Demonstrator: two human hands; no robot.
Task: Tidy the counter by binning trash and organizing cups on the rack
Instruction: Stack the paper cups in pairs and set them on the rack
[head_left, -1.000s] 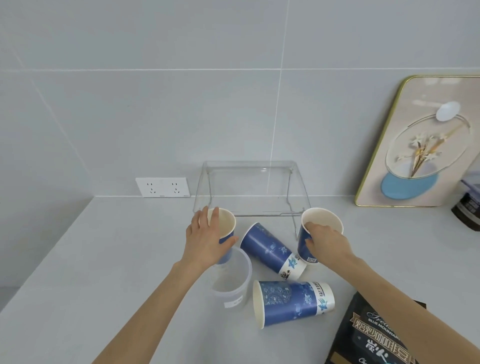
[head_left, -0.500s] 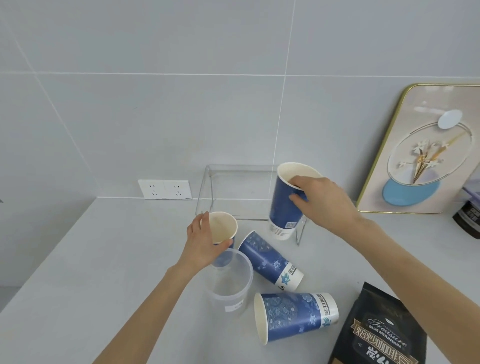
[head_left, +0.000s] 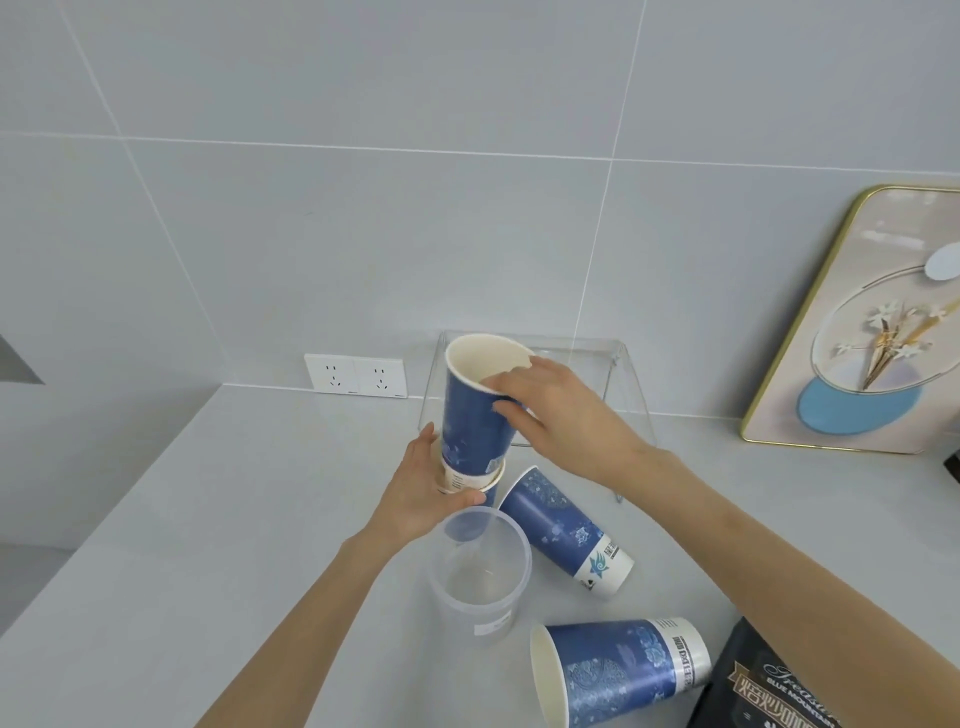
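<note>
**Two cups, one going into the other**

The right hand (head_left: 566, 421) pinches the upper blue cup (head_left: 475, 410) at its rim, its base seated in the lower cup (head_left: 470, 480), which the left hand (head_left: 415, 493) wraps, before the clear rack (head_left: 623, 374).

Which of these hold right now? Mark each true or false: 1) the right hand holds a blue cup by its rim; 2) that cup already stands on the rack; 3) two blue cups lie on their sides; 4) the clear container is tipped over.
1) True: the right hand pinches the rim of the upper blue cup.
2) False: it is entering the lower cup in the left hand, in front of the clear rack.
3) True: one tipped cup, another.
4) False: the clear container stands upright.
</note>
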